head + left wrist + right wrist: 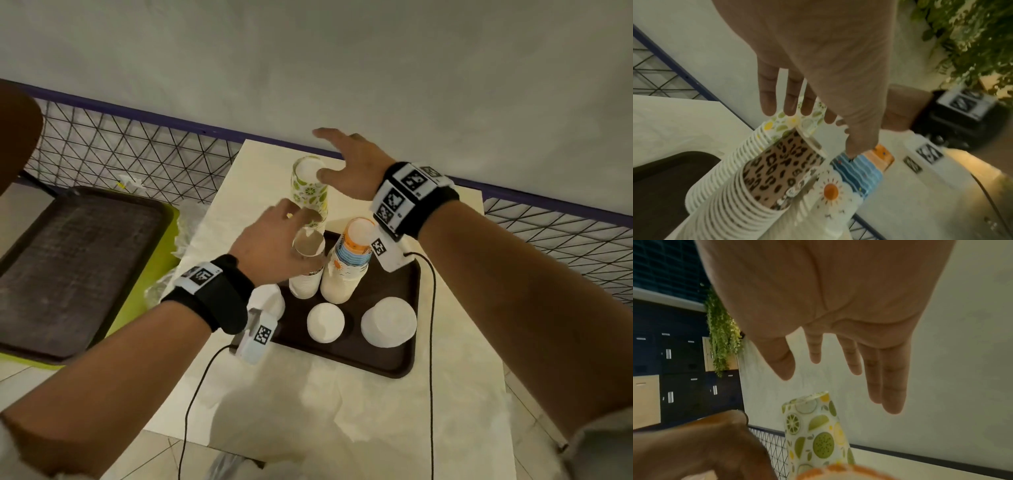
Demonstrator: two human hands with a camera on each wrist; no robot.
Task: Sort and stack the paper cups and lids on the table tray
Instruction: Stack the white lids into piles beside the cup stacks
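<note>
On the brown tray (pixel 394 356) stand three stacks of upside-down paper cups: a tall lemon-print stack (pixel 310 192) at the back, a leopard-print stack (pixel 308 253) and a sun-and-blue-stripe stack (pixel 349 263). White lid stacks (pixel 325 322) (pixel 388 320) lie in front, and a third (pixel 270 301) is partly hidden by my left wrist. My left hand (pixel 298 233) hovers at the leopard stack (pixel 781 165) with its fingers straight and holds nothing. My right hand (pixel 320 154) is spread open above the lemon stack (pixel 816 434) and does not touch it.
A second dark tray (pixel 75 267) lies on a green surface at the left. A black wire mesh fence (pixel 137 157) with a purple rail runs behind the white table (pixel 342 411). Clear plastic wrap (pixel 191 219) sits at the table's left edge. Black cables trail from both wrists.
</note>
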